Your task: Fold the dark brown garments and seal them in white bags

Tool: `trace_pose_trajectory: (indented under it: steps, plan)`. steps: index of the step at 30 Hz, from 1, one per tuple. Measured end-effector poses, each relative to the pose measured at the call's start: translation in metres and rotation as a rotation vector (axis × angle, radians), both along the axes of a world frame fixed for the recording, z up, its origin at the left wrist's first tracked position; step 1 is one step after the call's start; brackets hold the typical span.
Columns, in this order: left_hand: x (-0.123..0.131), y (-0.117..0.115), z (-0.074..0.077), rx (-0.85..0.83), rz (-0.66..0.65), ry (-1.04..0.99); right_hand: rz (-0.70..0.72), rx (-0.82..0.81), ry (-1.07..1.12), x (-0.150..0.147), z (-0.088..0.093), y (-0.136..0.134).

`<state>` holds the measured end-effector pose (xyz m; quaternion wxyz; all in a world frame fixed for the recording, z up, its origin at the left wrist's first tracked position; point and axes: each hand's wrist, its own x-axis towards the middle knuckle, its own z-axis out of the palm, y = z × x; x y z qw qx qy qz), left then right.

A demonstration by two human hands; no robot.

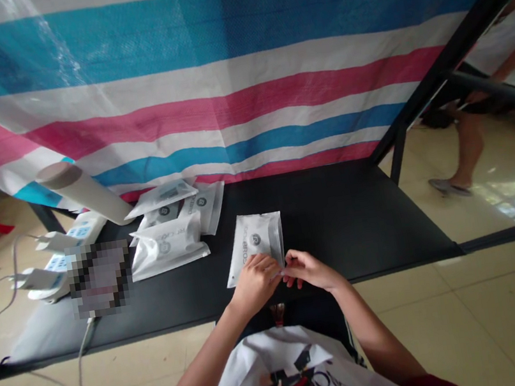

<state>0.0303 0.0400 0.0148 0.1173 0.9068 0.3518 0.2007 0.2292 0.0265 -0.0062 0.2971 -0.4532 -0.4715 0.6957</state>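
A whitish plastic pouch [255, 235] with grey lettering and a round logo lies on the black tabletop in front of me. My left hand [258, 278] rests over its near edge, fingers curled down and closed on the pouch. At the pouch's near right corner, my right hand [308, 269] pinches with thumb and forefinger, its other fingers bent. The fingertips of both hands almost meet there, and the gripped edge is partly hidden beneath them.
Several similar pouches [168, 245] lie piled to the left. Behind them leans a pale bottle [88, 192], beside a power strip [67, 260] with chargers and a blurred-out device [100, 278] on a cable. A striped sheet [233, 93] hangs behind the table. Another person's leg [467, 142] shows at right.
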Motion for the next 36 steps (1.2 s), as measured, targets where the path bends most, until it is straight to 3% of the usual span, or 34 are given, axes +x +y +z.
trace_pose_trajectory:
  steps: [10,15,19,24,29,32,36]
  plan:
    - [0.003,-0.005,0.0,-0.001,-0.065,0.032,-0.075,0.008,-0.007,-0.007,0.0,-0.001]
    - [0.001,-0.006,-0.004,0.054,0.006,-0.017,-0.161,-0.059,0.062,-0.008,0.003,0.0]
    - [0.003,-0.006,-0.007,0.112,-0.01,-0.065,-0.212,-0.066,0.111,-0.009,0.005,0.005]
    - [0.01,-0.023,-0.004,0.102,-0.065,-0.155,-0.313,0.0,0.068,-0.002,0.0,0.029]
    - [0.012,-0.056,0.002,0.012,-0.122,-0.257,-0.544,0.103,-0.036,0.011,-0.013,0.067]
    - [0.011,-0.063,0.002,-0.042,-0.075,-0.308,-0.608,0.172,-0.074,0.012,-0.022,0.081]
    - [0.004,-0.057,0.004,-0.085,0.084,-0.301,-0.667,0.196,-0.106,0.008,-0.025,0.084]
